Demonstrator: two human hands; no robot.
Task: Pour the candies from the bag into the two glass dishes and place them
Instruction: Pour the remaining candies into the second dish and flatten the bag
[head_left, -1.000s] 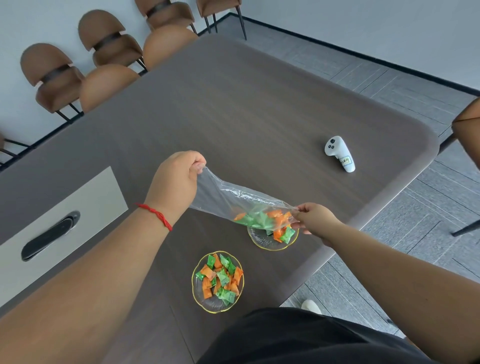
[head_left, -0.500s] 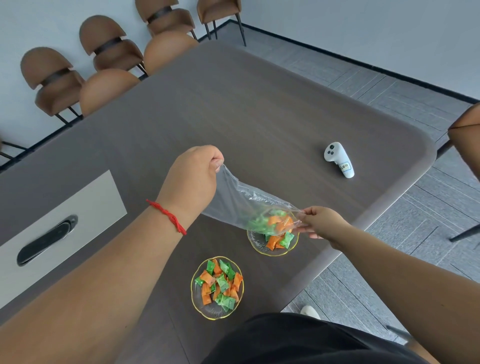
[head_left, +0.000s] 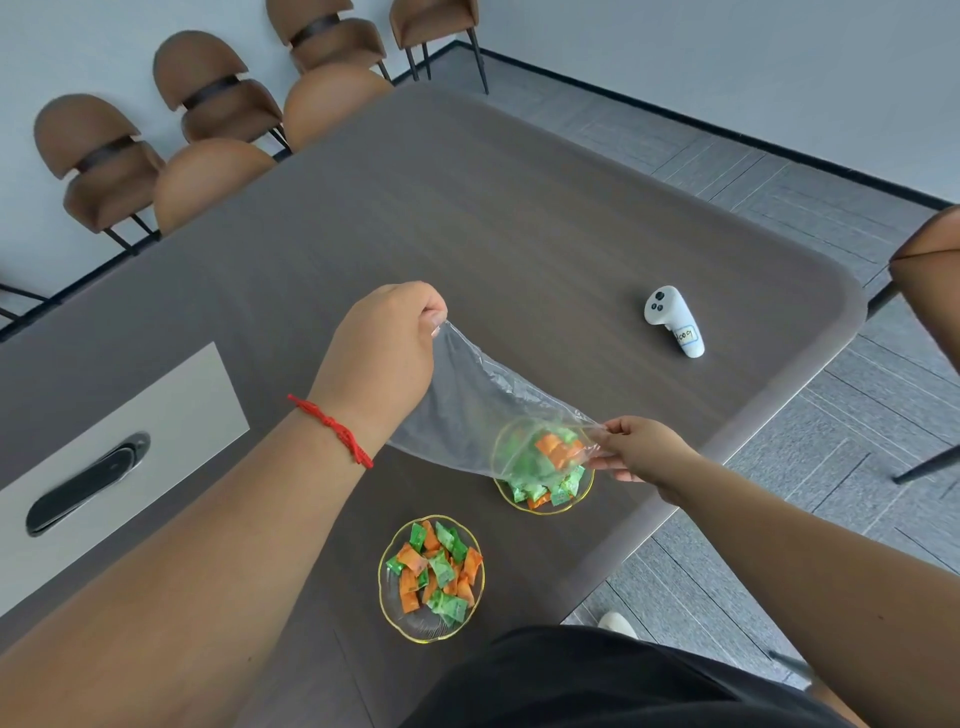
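Note:
My left hand (head_left: 388, 347) pinches the raised closed end of a clear plastic bag (head_left: 462, 410). My right hand (head_left: 640, 451) holds the bag's lower mouth just over the far glass dish (head_left: 583, 498), which has a gold rim. Orange and green wrapped candies (head_left: 550, 467) lie at the bag's mouth and in that dish. Closer to me, the near glass dish (head_left: 415, 626) holds a heap of the same candies (head_left: 436, 569).
Both dishes sit near the front right edge of the dark wooden table (head_left: 467, 208). A white controller (head_left: 672, 321) lies further right. A pale panel with a black handle (head_left: 85, 483) is at the left. Brown chairs (head_left: 218, 104) line the far side.
My left hand has lifted the bag's closed end higher and rightward. The candies have slid down toward the mouth and more of them lie in the far dish.

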